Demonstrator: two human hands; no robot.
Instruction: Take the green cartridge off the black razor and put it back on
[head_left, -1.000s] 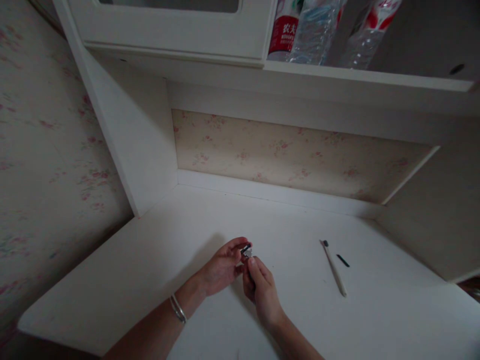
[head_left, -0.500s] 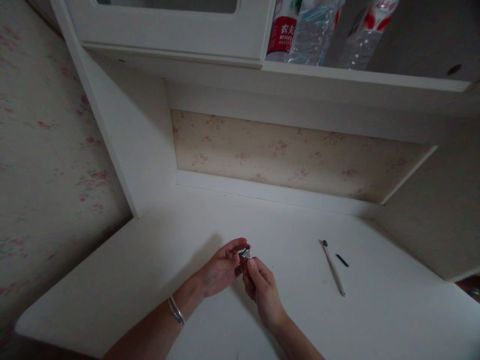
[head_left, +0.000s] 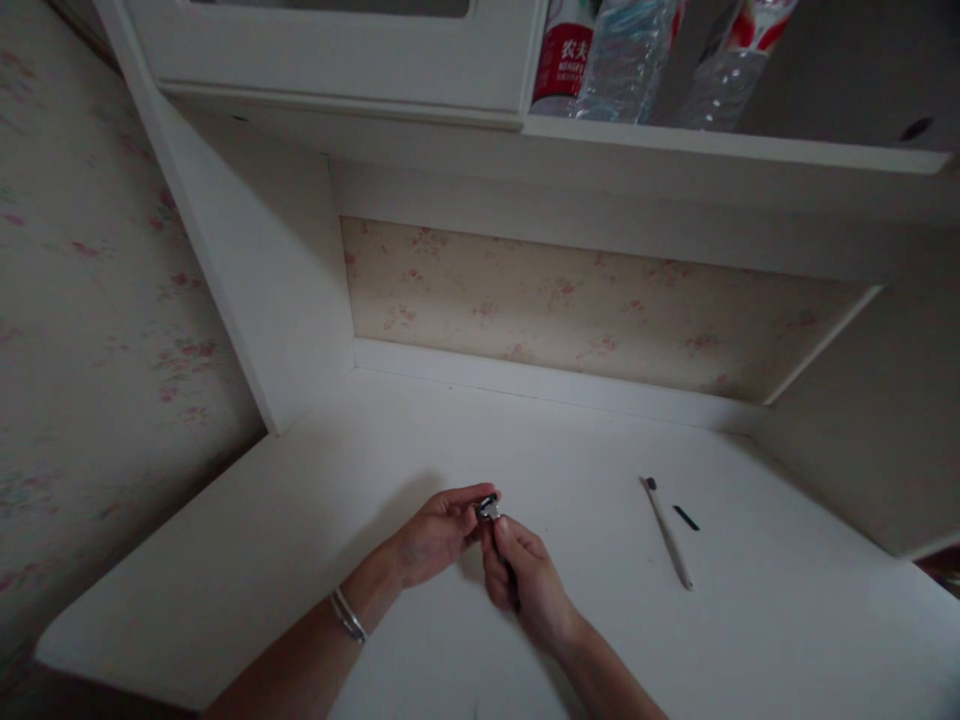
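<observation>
Both hands meet above the white desk (head_left: 300, 540) near the lower middle of the head view. Between them is a small tool with a shiny silver head and a dark handle, which looks like a razor (head_left: 489, 508). My right hand (head_left: 529, 570) is closed round its dark handle, with the handle's end showing below the fingers. My left hand (head_left: 439, 535), a silver bangle on its wrist, pinches the head from the left between thumb and fingers. Fine details of the head are too small to make out.
To the right lie a pale toothbrush (head_left: 670, 540) with dark bristles and a short black strip (head_left: 686, 517). Above the desk, a shelf (head_left: 720, 148) holds several plastic bottles (head_left: 626, 60). A white side panel (head_left: 225, 240) rises on the left.
The razor's head has turned slightly, and more of its dark handle shows under my right hand. My left fingers have closed in on the head.
</observation>
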